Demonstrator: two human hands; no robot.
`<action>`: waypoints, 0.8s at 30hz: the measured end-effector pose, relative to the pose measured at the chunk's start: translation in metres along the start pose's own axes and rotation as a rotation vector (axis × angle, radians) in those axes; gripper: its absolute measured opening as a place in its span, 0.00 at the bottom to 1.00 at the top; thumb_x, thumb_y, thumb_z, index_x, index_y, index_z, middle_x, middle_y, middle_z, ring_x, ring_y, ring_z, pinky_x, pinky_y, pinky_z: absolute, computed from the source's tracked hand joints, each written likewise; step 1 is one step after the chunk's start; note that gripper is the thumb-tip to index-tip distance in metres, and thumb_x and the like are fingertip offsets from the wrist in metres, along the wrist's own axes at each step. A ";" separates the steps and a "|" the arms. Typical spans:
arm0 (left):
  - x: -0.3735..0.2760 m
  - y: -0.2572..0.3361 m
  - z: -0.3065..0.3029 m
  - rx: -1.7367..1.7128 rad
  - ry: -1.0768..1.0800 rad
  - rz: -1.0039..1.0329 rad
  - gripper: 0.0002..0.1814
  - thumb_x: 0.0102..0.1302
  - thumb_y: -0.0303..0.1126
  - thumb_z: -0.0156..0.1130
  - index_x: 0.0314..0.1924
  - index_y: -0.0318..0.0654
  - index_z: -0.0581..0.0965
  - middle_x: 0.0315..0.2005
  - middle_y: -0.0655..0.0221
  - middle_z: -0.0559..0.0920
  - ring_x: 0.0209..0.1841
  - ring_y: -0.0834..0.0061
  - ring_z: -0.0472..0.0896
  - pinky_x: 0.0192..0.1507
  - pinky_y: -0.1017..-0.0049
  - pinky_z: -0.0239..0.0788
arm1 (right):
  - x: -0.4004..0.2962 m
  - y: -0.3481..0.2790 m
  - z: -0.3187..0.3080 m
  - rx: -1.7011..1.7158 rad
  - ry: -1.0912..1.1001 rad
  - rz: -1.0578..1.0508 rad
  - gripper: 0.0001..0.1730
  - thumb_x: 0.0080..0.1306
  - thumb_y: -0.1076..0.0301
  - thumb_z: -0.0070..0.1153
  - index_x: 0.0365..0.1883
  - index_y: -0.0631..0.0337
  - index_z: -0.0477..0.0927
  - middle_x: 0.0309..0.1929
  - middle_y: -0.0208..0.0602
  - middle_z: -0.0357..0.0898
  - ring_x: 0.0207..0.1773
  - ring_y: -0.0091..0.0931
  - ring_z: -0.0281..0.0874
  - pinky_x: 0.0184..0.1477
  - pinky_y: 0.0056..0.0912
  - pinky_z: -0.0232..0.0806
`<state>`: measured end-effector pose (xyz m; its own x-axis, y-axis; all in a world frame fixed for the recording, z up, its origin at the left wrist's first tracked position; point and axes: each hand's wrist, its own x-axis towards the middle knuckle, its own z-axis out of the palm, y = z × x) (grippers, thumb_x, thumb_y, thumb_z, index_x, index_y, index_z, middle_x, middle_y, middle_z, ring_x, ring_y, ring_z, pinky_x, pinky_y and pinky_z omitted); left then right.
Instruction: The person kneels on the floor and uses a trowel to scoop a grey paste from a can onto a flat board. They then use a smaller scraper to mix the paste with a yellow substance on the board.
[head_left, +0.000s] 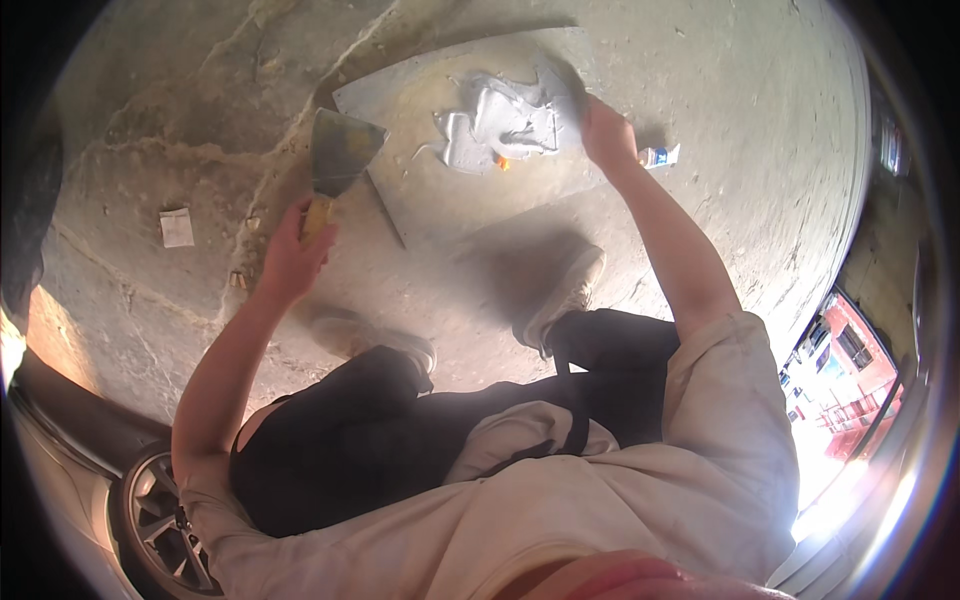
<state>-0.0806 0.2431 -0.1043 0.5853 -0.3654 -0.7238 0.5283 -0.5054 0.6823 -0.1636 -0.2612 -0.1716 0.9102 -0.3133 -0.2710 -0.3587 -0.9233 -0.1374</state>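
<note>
My left hand grips the yellow handle of a wide putty knife. Its broad, stained blade points away from me, over the left edge of a flat grey sheet. A thick grey paste, probably filler, lies spread across the sheet's middle. A small orange dab sits at the paste's near edge. At the sheet's right side, my right hand is closed around a scraper; its grey blade is blurred and reaches to the paste, and its handle is hidden in my fist.
A small tube with a printed label lies beside my right wrist. On the cracked concrete floor at left is a white paper packet. My shoes stand just before the sheet. A car wheel is at lower left.
</note>
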 end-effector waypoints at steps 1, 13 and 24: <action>-0.001 -0.003 -0.001 -0.013 0.002 -0.007 0.25 0.68 0.34 0.64 0.62 0.37 0.69 0.29 0.73 0.78 0.23 0.85 0.73 0.23 0.80 0.65 | -0.001 -0.012 0.002 -0.048 -0.013 -0.099 0.17 0.69 0.64 0.50 0.56 0.53 0.77 0.36 0.50 0.83 0.40 0.46 0.83 0.46 0.52 0.75; -0.008 -0.009 0.004 -0.008 0.002 -0.048 0.24 0.69 0.35 0.64 0.61 0.38 0.70 0.29 0.72 0.79 0.24 0.84 0.75 0.25 0.79 0.67 | 0.037 -0.008 -0.019 -0.129 0.019 -0.112 0.11 0.70 0.68 0.48 0.49 0.54 0.77 0.37 0.46 0.84 0.40 0.45 0.84 0.45 0.51 0.76; -0.010 -0.013 -0.001 0.036 -0.010 -0.020 0.26 0.68 0.36 0.64 0.63 0.37 0.70 0.33 0.70 0.81 0.26 0.83 0.76 0.29 0.77 0.70 | 0.032 -0.012 -0.038 -0.260 0.008 -0.248 0.18 0.71 0.67 0.49 0.59 0.50 0.74 0.35 0.46 0.82 0.38 0.41 0.84 0.39 0.46 0.79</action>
<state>-0.0925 0.2538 -0.1055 0.5686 -0.3624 -0.7385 0.5171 -0.5407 0.6635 -0.1228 -0.2687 -0.1427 0.9650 -0.0730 -0.2519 -0.0625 -0.9968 0.0492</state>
